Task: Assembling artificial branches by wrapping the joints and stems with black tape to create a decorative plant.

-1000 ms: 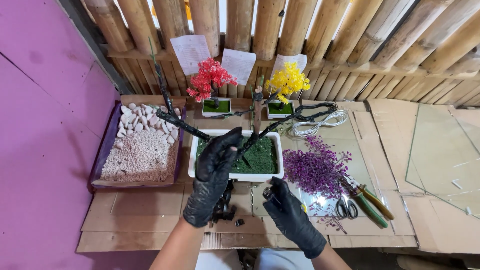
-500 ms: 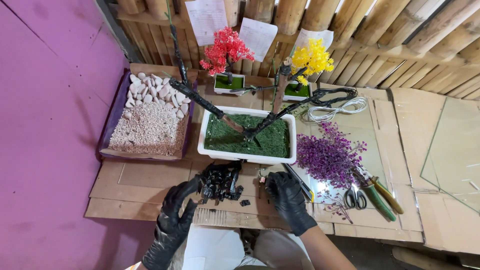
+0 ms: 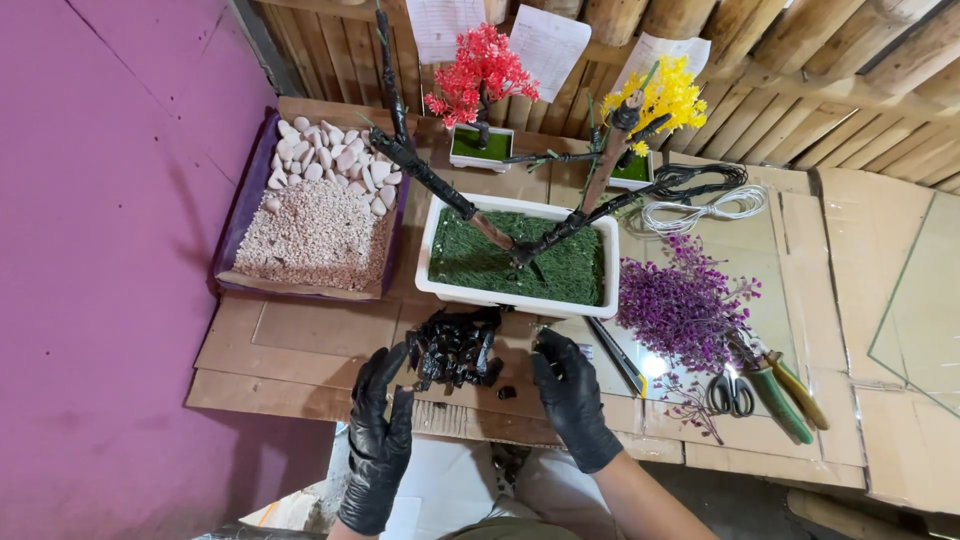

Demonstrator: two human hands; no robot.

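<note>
Your black-gloved left hand (image 3: 378, 440) and right hand (image 3: 575, 400) flank the heap of black crumpled pieces (image 3: 455, 348), with bare cardboard (image 3: 300, 345) open to your left. Straight ahead, the white rectangular planter of green moss (image 3: 520, 262) blocks you, its dark wrapped branches (image 3: 440, 185) slanting overhead. Right, purple flower sprigs (image 3: 685, 305), scissors (image 3: 730, 392) and green-handled pliers (image 3: 780, 395) crowd the surface.

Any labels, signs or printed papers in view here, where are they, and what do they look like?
Left sheet: white printed paper on the bamboo wall, above the red tree.
Middle sheet: white, tilted, between the red and yellow trees.
Right sheet: white, partly hidden behind the yellow tree.
No packages or screens.
</note>
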